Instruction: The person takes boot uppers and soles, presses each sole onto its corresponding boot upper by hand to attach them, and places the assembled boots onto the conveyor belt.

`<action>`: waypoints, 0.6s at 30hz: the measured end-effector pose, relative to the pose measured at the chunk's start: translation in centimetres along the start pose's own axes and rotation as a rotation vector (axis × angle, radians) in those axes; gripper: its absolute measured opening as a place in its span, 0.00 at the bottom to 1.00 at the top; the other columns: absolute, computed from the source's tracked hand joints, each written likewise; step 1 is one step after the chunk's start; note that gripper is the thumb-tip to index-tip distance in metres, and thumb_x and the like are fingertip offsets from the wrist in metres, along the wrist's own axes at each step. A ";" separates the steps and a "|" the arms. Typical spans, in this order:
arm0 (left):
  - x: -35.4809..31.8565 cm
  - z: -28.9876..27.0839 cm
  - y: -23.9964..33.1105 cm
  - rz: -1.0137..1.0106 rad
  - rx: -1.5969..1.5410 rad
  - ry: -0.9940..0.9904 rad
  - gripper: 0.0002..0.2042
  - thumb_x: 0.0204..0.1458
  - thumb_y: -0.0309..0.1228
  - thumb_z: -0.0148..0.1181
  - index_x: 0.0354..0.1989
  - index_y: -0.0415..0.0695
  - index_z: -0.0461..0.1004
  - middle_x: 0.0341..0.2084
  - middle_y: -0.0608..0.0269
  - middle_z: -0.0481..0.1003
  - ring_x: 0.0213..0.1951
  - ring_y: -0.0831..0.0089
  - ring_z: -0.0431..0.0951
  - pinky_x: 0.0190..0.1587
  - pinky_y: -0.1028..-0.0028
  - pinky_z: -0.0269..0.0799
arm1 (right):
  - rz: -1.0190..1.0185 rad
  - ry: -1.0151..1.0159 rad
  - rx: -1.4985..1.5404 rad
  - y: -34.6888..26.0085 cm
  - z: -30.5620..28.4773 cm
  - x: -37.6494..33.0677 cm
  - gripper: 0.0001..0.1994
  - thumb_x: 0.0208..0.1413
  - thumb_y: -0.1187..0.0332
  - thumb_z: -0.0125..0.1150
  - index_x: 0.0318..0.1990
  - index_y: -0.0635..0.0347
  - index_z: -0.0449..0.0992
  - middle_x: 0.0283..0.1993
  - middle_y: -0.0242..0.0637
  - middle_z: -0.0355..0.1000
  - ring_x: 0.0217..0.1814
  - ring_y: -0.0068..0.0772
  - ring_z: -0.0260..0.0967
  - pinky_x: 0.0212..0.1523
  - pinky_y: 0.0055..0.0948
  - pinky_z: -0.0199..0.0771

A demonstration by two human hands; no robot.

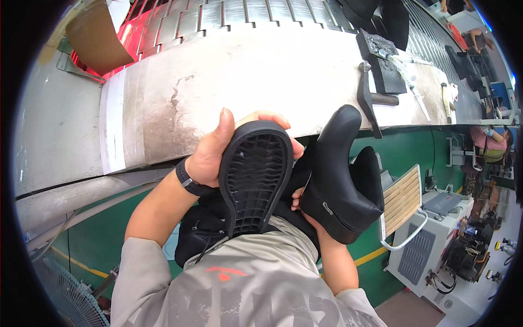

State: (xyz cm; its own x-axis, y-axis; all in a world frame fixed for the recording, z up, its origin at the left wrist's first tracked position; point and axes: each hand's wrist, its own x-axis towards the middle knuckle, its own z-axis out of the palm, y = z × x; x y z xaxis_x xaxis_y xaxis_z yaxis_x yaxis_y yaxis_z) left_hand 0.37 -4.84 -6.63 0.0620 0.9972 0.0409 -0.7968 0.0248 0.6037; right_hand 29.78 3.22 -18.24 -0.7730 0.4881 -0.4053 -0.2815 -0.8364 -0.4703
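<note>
My left hand point(211, 155) grips a black shoe sole point(256, 177) around its wide toe end. The thumb lies along one side and the fingers curl over the far edge. Its ribbed, hollow inside faces up at me, heel end toward my lap. To the right, a black ankle boot point(339, 163) with a small side zipper rests in my right hand point(297, 199). That hand is wrapped around the boot from below, near the heel; only some fingers show. The boot's toe points away from me, and its opening faces right. Sole and boot are apart.
Ahead lies a worn pale workbench point(261, 71), with a slatted metal conveyor point(229, 13) beyond it. A hammer point(366, 98) and a black block point(389, 76) lie at its right. A wooden-slatted rack point(402, 199) and a machine point(417, 245) stand right; a fan point(71, 289) lower left.
</note>
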 end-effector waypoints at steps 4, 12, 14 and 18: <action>0.0 0.4 -0.2 0.000 0.006 0.106 0.41 0.70 0.68 0.31 0.68 0.40 0.63 0.59 0.31 0.75 0.60 0.47 0.80 0.63 0.50 0.78 | 0.019 0.004 -0.008 0.4 -1.0 -0.3 0.23 0.73 0.54 0.55 0.58 0.69 0.73 0.43 0.56 0.81 0.39 0.49 0.82 0.44 0.43 0.87; -1.4 -0.3 3.4 0.233 -0.008 0.199 0.36 0.73 0.61 0.27 0.71 0.43 0.62 0.58 0.25 0.74 0.58 0.42 0.81 0.59 0.46 0.81 | -0.009 0.141 -0.151 -1.4 5.3 -1.0 0.28 0.74 0.53 0.52 0.67 0.70 0.69 0.52 0.64 0.79 0.47 0.55 0.82 0.45 0.45 0.88; -0.5 -1.5 4.8 0.328 -0.013 0.103 0.36 0.73 0.62 0.27 0.71 0.43 0.62 0.58 0.26 0.74 0.59 0.43 0.81 0.58 0.48 0.82 | 0.034 0.189 -0.083 -2.0 6.8 -0.5 0.29 0.74 0.53 0.53 0.68 0.73 0.67 0.53 0.65 0.79 0.50 0.57 0.82 0.45 0.45 0.89; -1.1 -2.5 3.7 0.308 0.182 0.201 0.37 0.73 0.63 0.30 0.70 0.40 0.62 0.59 0.29 0.75 0.59 0.48 0.81 0.58 0.52 0.82 | 0.050 0.139 -0.275 -1.2 4.9 0.6 0.26 0.74 0.53 0.52 0.56 0.76 0.73 0.45 0.62 0.78 0.47 0.55 0.80 0.37 0.41 0.85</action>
State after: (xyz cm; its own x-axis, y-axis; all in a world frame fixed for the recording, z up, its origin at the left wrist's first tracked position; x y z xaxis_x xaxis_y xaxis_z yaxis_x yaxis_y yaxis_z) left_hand -4.15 -5.62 -6.38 -0.2960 0.9503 0.0963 -0.6394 -0.2721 0.7192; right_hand 26.87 3.29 -14.05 -0.6916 0.4935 -0.5273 -0.0662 -0.7703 -0.6342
